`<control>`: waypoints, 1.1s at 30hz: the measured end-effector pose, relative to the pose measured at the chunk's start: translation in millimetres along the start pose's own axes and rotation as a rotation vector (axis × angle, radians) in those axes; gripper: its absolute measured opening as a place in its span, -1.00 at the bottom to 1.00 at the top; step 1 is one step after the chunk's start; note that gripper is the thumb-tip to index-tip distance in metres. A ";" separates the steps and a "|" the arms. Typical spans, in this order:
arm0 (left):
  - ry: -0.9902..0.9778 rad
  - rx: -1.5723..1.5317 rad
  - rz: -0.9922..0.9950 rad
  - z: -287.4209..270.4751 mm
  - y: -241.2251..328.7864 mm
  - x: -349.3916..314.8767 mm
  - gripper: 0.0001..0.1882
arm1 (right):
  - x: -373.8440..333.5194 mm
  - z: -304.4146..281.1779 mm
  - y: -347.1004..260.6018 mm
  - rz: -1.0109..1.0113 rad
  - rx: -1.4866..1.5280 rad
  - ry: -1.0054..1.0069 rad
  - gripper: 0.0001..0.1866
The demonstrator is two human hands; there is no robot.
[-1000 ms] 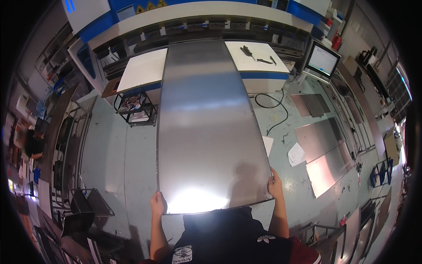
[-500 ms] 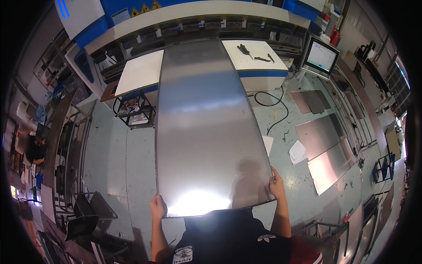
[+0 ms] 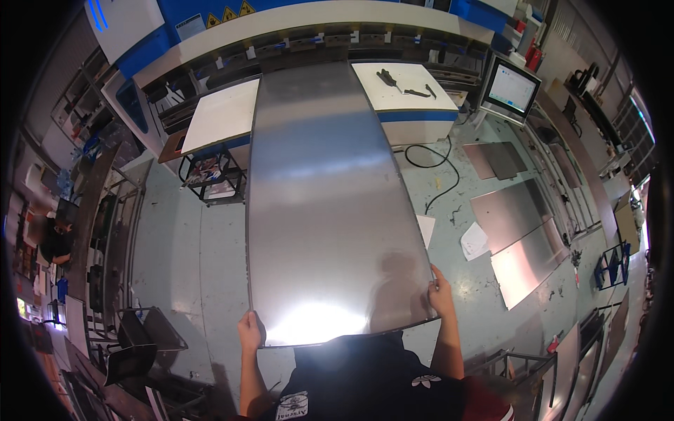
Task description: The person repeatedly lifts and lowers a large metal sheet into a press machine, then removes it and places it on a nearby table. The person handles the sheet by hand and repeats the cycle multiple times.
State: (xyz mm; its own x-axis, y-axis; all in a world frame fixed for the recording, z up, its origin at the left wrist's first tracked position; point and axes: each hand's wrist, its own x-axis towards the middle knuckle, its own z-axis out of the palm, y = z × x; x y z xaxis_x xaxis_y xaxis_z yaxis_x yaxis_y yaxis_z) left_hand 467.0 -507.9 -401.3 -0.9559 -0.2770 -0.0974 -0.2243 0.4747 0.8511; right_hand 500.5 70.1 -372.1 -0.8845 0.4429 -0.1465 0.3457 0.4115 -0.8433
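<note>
A long, shiny sheet of metal (image 3: 323, 224) stretches from my body to the large machine at the far side. My left hand (image 3: 251, 330) grips its left edge close to the near corner. On the right edge, a little farther up, my right hand (image 3: 441, 293) is closed round the sheet. The undersides of the sheet and some of my fingers are hidden. The sheet's far end lies between two white-topped supports, up against the machine's tooling (image 3: 302, 43).
A white support (image 3: 221, 116) stands left of the sheet, above a small black cart (image 3: 214, 175). The right support (image 3: 421, 98) bears dark tools (image 3: 397, 83). Beyond it is a screen (image 3: 512, 90). Metal sheets (image 3: 516, 210) and a black cable (image 3: 456, 172) lie on the floor at right.
Almost nothing differs. The whole view has shifted very slightly to the left, while both hands keep their hold on the sheet.
</note>
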 end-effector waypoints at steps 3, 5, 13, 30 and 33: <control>0.019 -0.019 0.021 3.0 -4.4 0.6 -0.62 | 1.0 1.6 1.5 -0.051 -0.033 0.024 -0.33; 0.010 -0.011 0.018 2.9 -6.0 0.9 -0.62 | 1.6 1.8 2.7 -0.081 -0.053 0.034 -0.33; 0.001 0.050 -0.048 -1.5 7.4 -3.6 -0.58 | 0.6 5.8 4.8 -0.066 -0.066 0.029 -0.34; -0.004 0.027 -0.086 -9.5 14.2 -7.1 -0.60 | -2.3 7.0 6.8 -0.051 -0.087 0.000 -0.34; 0.004 0.013 -0.028 -10.3 17.8 -4.2 -0.60 | -0.3 8.0 6.6 -0.018 -0.109 0.017 -0.37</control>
State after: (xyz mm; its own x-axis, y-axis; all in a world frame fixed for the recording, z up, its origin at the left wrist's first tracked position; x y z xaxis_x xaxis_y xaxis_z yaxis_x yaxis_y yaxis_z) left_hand 468.9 -506.9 -380.4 -0.9486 -0.2936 -0.1185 -0.2530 0.4779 0.8412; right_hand 500.6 66.3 -381.8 -0.8858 0.4477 -0.1225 0.3627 0.5030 -0.7845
